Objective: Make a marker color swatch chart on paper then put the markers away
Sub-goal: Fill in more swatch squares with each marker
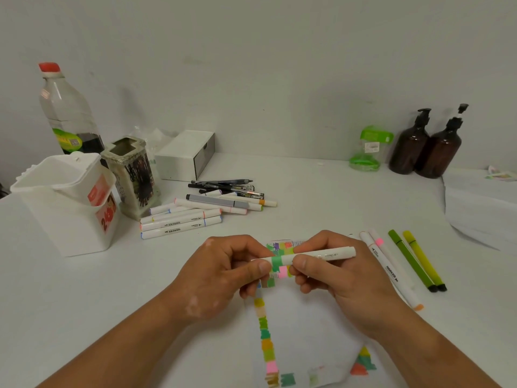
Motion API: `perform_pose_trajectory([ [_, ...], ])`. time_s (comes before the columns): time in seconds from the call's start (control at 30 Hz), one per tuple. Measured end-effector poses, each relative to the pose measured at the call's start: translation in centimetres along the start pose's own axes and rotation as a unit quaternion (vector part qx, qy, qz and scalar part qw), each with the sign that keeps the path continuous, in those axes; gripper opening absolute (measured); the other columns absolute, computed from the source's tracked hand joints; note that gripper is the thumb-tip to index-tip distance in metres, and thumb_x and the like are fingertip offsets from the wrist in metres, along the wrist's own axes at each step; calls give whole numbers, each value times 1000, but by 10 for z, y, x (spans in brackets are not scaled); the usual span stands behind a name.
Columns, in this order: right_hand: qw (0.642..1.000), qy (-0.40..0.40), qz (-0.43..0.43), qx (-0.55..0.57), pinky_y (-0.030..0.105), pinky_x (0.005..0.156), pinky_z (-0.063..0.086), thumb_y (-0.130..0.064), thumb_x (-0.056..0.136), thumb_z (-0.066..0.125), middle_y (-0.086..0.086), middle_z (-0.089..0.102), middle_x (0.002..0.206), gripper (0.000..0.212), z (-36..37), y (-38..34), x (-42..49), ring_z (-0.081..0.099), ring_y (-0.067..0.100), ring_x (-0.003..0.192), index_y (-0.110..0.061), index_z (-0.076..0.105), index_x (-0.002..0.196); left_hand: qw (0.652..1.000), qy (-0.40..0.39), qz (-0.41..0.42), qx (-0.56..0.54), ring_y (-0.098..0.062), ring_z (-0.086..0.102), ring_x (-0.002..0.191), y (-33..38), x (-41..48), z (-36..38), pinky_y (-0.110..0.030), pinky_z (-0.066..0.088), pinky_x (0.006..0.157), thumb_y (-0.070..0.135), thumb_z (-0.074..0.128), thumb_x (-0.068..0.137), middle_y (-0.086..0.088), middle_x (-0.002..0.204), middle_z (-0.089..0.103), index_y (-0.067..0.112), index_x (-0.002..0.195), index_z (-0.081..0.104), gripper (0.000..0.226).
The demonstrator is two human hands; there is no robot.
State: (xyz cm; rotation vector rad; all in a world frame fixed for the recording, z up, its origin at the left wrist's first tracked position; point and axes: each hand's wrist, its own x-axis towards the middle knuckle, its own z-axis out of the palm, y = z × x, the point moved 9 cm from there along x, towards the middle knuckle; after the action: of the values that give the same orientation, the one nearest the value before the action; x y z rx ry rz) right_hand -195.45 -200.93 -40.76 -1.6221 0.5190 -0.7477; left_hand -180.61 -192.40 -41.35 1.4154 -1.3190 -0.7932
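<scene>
Left hand (223, 271) pinching marker (321, 254) cap, right hand (333, 273) gripping barrel

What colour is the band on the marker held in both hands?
Green band on a white marker; the head view shows it best.

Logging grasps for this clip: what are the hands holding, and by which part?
One white marker with a green band: the left hand pinches its left end, the right hand pinches the barrel beside the band.

I see the white table (321, 191): swatch paper (305, 326) under my right hand (347, 275), four markers (391, 273) just right of it, a marker pile (195, 217) beyond my left hand (218, 275).
</scene>
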Motion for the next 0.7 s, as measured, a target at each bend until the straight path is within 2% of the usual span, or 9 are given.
perform_pose_trajectory([
  [0.1,1000,-12,1,-19,27,59,56,-17,84,79,13,75,78,4,-2,-2,1,70,20,66,-19,80,87,999,-6,-7,39,-8,60,56,-5,2,-3,-19,50,58,34,69,84,-3,70,70,21,98,75,20],
  [0.23,992,-110,54,-19,27,55,51,-44,81,67,12,77,93,35,5,3,-5,66,18,74,-20,82,100,995,4,-23,98,-7,57,62,-13,3,-14,-18,48,59,39,68,84,3,76,68,36,97,76,16],
  [0.3,987,-120,66,-89,23,59,51,-47,79,70,6,79,90,30,6,9,-7,68,16,72,-28,81,98,991,5,-23,131,-4,54,63,-15,3,-15,-17,46,60,39,70,84,11,74,66,40,97,75,14],
  [0.4,968,-82,51,-233,26,66,51,-47,75,78,-3,76,73,19,5,16,-5,64,12,64,-41,75,93,988,-3,-9,151,-1,52,62,-14,2,-4,-14,44,61,32,74,87,13,72,62,40,97,75,14],
  [0.47,960,-82,35,-267,18,58,46,-40,80,79,-5,72,66,15,12,16,-6,56,2,56,-44,71,93,988,-6,-2,151,0,53,64,-14,1,2,-13,44,63,31,74,87,12,75,63,41,99,74,16],
  [0.53,953,-64,30,-295,15,55,43,-34,81,80,-10,68,61,11,11,16,-5,54,1,52,-40,72,87,989,-7,5,149,0,55,65,-12,0,4,-13,45,64,30,75,87,15,78,64,42,101,73,19],
  [0.63,940,19,19,-340,12,54,42,-25,76,80,-18,66,59,13,-10,9,-1,56,-1,52,-33,71,71,989,13,11,148,-4,61,71,-11,1,-5,-13,48,66,31,77,85,13,82,69,39,103,72,20],
  [0.7,922,96,25,-374,10,58,44,-24,73,80,-21,67,62,15,-36,5,2,60,-3,58,-33,70,66,978,70,11,198,-2,62,76,-12,3,-23,-12,49,68,32,76,85,16,79,69,38,98,72,14],
])
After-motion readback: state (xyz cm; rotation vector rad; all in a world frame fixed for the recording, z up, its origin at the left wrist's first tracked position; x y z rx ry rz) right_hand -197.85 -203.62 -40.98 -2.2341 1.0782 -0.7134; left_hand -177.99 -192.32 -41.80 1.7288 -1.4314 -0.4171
